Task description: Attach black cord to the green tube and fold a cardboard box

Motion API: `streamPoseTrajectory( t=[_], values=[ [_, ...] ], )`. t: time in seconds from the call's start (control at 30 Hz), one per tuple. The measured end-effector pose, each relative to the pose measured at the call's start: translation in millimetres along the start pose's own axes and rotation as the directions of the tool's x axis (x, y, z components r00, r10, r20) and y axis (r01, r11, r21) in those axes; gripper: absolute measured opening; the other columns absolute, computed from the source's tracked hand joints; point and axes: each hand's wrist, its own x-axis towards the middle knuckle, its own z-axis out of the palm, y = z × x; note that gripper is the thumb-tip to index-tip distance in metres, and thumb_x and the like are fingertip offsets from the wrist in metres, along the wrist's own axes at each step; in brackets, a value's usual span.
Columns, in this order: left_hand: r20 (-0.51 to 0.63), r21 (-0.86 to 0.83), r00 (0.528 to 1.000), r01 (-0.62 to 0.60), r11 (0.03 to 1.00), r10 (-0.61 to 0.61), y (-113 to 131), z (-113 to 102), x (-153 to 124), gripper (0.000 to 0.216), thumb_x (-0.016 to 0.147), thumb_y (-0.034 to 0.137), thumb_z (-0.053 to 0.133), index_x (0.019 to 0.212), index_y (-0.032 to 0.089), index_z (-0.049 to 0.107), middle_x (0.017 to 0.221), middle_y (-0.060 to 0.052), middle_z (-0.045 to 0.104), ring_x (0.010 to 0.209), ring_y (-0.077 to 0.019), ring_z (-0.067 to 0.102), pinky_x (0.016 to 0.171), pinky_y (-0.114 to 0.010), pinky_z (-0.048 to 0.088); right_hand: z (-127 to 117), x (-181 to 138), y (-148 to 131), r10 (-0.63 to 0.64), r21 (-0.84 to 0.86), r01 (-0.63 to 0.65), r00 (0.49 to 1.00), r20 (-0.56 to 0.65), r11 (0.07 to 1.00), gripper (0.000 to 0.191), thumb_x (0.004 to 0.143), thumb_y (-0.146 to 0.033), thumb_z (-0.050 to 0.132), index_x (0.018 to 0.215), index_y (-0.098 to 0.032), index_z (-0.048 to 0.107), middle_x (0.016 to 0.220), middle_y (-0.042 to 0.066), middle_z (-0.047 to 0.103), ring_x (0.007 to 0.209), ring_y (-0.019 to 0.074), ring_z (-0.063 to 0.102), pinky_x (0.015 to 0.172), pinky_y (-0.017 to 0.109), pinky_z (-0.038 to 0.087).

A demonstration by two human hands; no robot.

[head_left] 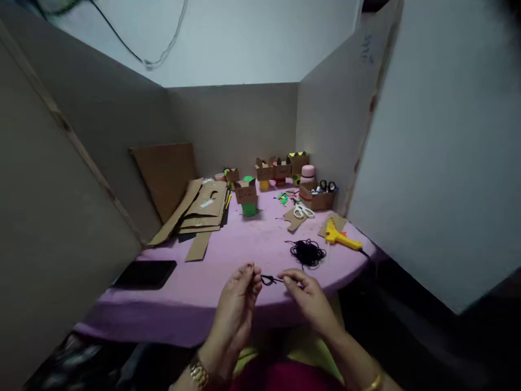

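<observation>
My left hand point(238, 301) and my right hand point(307, 296) are held close together over the near edge of the purple table point(191, 293). Both pinch a short piece of black thread point(268, 280) stretched between their fingertips, with a small knot or loop in its middle. A loose bundle of the same black thread point(307, 252) lies on the table just beyond my right hand. A gold watch is on my left wrist and a bangle on my right.
A yellow glue gun point(341, 237) lies at the right edge. White scissors point(303, 211), a small cardboard box with tools point(318, 196), several small cardboard figures point(246, 194), stacked cardboard sheets point(203, 209) and a black phone point(145, 273) sit around. Cardboard partitions wall in the table.
</observation>
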Motion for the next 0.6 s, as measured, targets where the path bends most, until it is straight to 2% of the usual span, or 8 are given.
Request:
streamPoseTrajectory(
  t=[0.1, 0.13, 0.2, 0.3, 0.4, 0.47, 0.6],
  values=[
    [0.023, 0.002, 0.999, 0.023, 1.0, -0.023, 0, 0, 1, 0.017, 0.08, 0.002, 0.051, 0.07, 0.012, 0.061, 0.062, -0.001, 0.063, 0.046, -0.0043, 0.059, 0.046, -0.011, 0.051, 2, -3, -1, -0.162, -0.158, 0.148, 0.984, -0.081, 0.976, 0.022, 0.083, -0.029, 0.048, 0.097, -0.02, 0.062, 0.108, 0.01, 0.058, 0.103, 0.0223, 0.052, 0.087, 0.037, 0.042],
    [0.032, 0.004, 0.999, 0.027, 1.0, -0.027, 0, 0, 1, 0.017, 0.08, 0.002, 0.051, 0.07, 0.011, 0.061, 0.061, -0.001, 0.063, 0.046, -0.0043, 0.059, 0.046, -0.011, 0.051, 2, -2, -1, -0.206, -0.225, 0.186, 0.976, -0.07, 0.956, 0.024, 0.081, -0.029, 0.051, 0.102, -0.021, 0.061, 0.113, 0.01, 0.056, 0.108, 0.023, 0.048, 0.091, 0.038, 0.039],
    [0.055, 0.01, 0.998, 0.03, 1.0, -0.03, 2, -1, 4, 0.017, 0.08, 0.002, 0.05, 0.071, 0.011, 0.061, 0.061, -0.001, 0.062, 0.045, -0.0043, 0.058, 0.045, -0.011, 0.051, 0, 1, 0, -0.278, -0.376, 0.267, 0.96, 0.027, 0.887, 0.041, 0.074, -0.03, 0.061, 0.114, -0.023, 0.055, 0.122, 0.01, 0.051, 0.116, 0.025, 0.041, 0.098, 0.041, 0.032],
    [0.066, 0.012, 0.998, 0.01, 1.0, -0.01, 8, -5, 9, 0.02, 0.081, 0.0, 0.046, 0.073, 0.011, 0.062, 0.061, 0.0, 0.062, 0.046, -0.0045, 0.059, 0.045, -0.011, 0.052, -11, 17, 7, -0.227, -0.591, 0.256, 0.966, 0.125, 0.765, 0.067, 0.064, -0.03, 0.07, 0.126, -0.024, 0.045, 0.134, 0.011, 0.041, 0.125, 0.0299, 0.028, 0.101, 0.048, 0.022],
    [0.04, 0.005, 0.999, -0.022, 1.0, 0.022, 23, -9, 13, 0.024, 0.082, 0.0, 0.043, 0.074, 0.011, 0.062, 0.061, 0.0, 0.062, 0.046, -0.005, 0.06, 0.045, -0.011, 0.053, -30, 39, 20, -0.098, -0.699, 0.137, 0.991, 0.096, 0.702, 0.072, 0.063, -0.025, 0.069, 0.13, -0.023, 0.041, 0.139, 0.014, 0.034, 0.129, 0.0345, 0.018, 0.1, 0.055, 0.015],
    [0.009, -0.011, 0.998, -0.064, 0.998, 0.064, 38, -10, 12, 0.027, 0.083, -0.001, 0.04, 0.074, 0.012, 0.061, 0.06, 0.001, 0.062, 0.046, -0.0048, 0.06, 0.045, -0.011, 0.053, -41, 53, 29, -0.067, -0.702, 0.113, 0.993, 0.094, 0.703, 0.063, 0.064, -0.019, 0.067, 0.124, -0.023, 0.049, 0.134, 0.015, 0.041, 0.126, 0.0348, 0.026, 0.098, 0.053, 0.02],
    [-0.04, -0.092, 0.979, -0.201, 0.975, 0.198, 78, -6, 4, 0.035, 0.087, 0.001, 0.03, 0.071, 0.012, 0.06, 0.058, 0.002, 0.06, 0.047, -0.0024, 0.058, 0.047, -0.008, 0.051, -52, 70, 41, -0.065, -0.649, 0.097, 0.995, 0.074, 0.754, 0.041, 0.068, -0.005, 0.054, 0.103, -0.023, 0.063, 0.109, 0.01, 0.062, 0.102, 0.0251, 0.054, 0.087, 0.037, 0.038]
  ],
)
